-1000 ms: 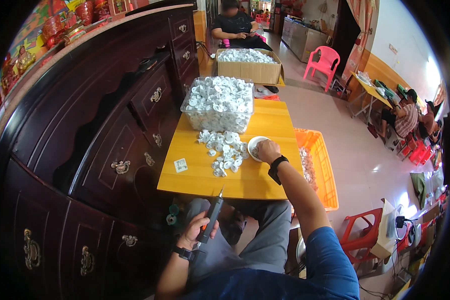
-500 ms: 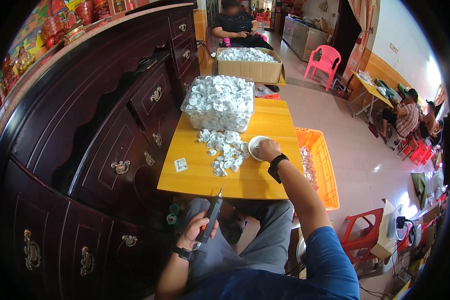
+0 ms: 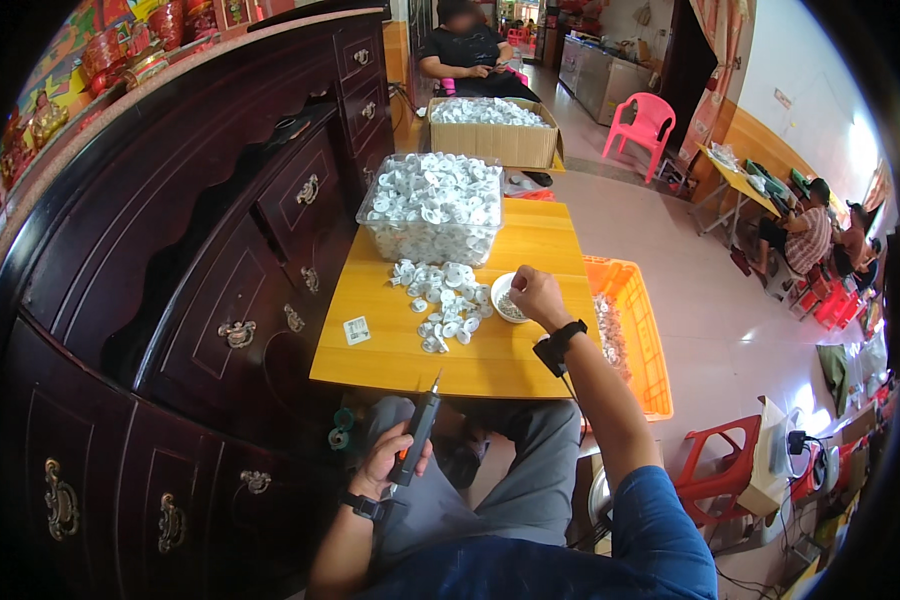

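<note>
One left hand (image 3: pixel 382 464) in a closed grip around a screwdriver (image 3: pixel 416 436).

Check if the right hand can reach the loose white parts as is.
Likely yes: only the bowl stands between the right hand and the loose white parts, uncovered on the table.

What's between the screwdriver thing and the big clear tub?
In the head view, loose white pieces lie on the yellow table between the screwdriver and the clear tub.

bowl (image 3: pixel 497 294) partly behind right hand (image 3: pixel 538 298), contents (image 3: pixel 510 308) too small to tell
</note>
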`<state>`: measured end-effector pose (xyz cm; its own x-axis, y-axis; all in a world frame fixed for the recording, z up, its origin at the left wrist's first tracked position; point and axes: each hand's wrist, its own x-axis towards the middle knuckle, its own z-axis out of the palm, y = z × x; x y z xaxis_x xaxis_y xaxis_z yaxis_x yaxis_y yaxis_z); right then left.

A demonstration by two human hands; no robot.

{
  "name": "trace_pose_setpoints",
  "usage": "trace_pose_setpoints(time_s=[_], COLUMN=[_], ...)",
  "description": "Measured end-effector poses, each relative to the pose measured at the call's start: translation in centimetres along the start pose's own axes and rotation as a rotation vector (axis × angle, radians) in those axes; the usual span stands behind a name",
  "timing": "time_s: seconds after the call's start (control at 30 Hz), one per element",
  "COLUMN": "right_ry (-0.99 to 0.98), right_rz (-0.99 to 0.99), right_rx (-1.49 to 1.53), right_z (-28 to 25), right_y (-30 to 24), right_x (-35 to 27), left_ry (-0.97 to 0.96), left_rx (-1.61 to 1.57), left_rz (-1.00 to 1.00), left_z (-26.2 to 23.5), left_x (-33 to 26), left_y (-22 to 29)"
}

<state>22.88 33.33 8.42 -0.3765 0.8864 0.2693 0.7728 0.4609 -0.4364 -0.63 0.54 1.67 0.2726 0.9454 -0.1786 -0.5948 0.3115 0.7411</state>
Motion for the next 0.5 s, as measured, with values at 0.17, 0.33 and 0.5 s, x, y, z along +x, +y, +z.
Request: trace_pose_setpoints(time_s=[0.17, 0.33, 0.5], right_ry=[0.05, -0.218, -0.367], right_rz=[0.143, 0.231, 0.26], right_rx=[0.885, 1.235, 1.311], right_z=[0.4, 2.7, 5.0], right_y=[-2.3, -4.4, -6.5], right_x=[-3.6, -8.0, -10.3], left_ry=[0.006, 0.011, -0.001], left_rx=[0.034, 0.071, 0.079], left_rz=[0.016, 0.025, 0.051], left_z=[-0.1, 0.3, 0.1], left_x=[0.0, 0.0, -0.2], left_y=[0.1, 0.3, -0.2])
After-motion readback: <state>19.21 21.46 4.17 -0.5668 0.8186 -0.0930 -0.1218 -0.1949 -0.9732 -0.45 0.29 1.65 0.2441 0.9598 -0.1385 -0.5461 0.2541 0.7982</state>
